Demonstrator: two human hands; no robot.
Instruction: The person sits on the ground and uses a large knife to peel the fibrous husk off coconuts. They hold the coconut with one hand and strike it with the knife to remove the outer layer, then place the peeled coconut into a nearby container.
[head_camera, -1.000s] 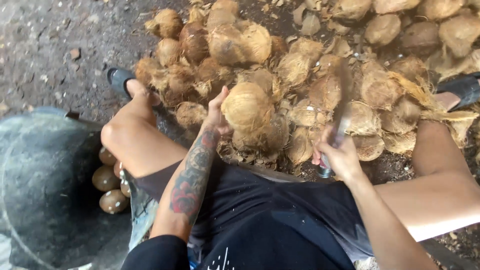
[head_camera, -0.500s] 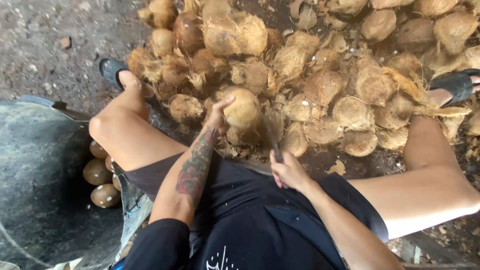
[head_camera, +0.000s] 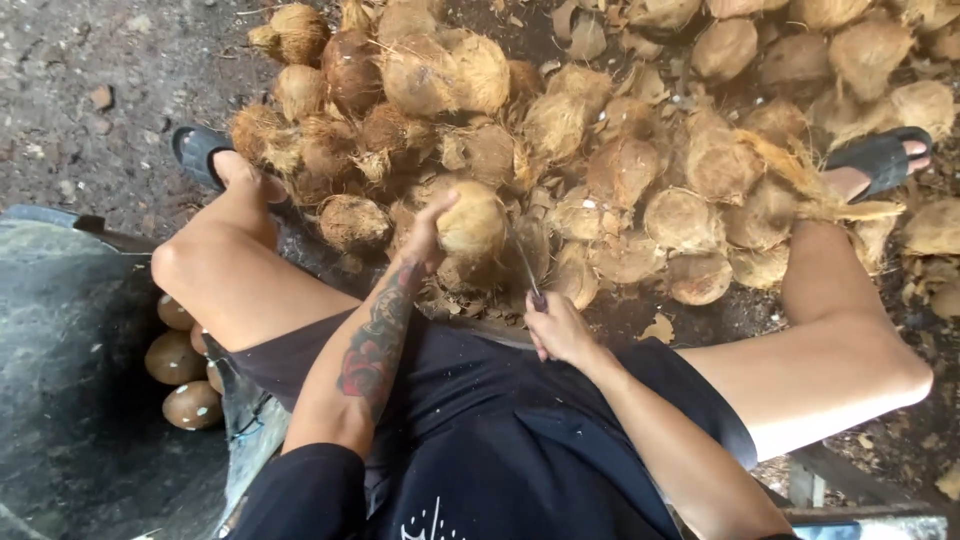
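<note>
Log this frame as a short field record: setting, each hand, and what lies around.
Setting: person seated on dirt ground, legs apart
Left hand: steadies a husked coconut
Right hand: grips a knife, blade against that coconut
Ahead: pile of husks
Left side: dark tub holding peeled coconuts
Feet: black sandals

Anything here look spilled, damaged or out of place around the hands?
Nothing odd stands out. The left hand grips a round brown husked coconut, the right hand holds a thin metal blade against it, and loose fibrous husk scraps litter the dirt ground.
</note>
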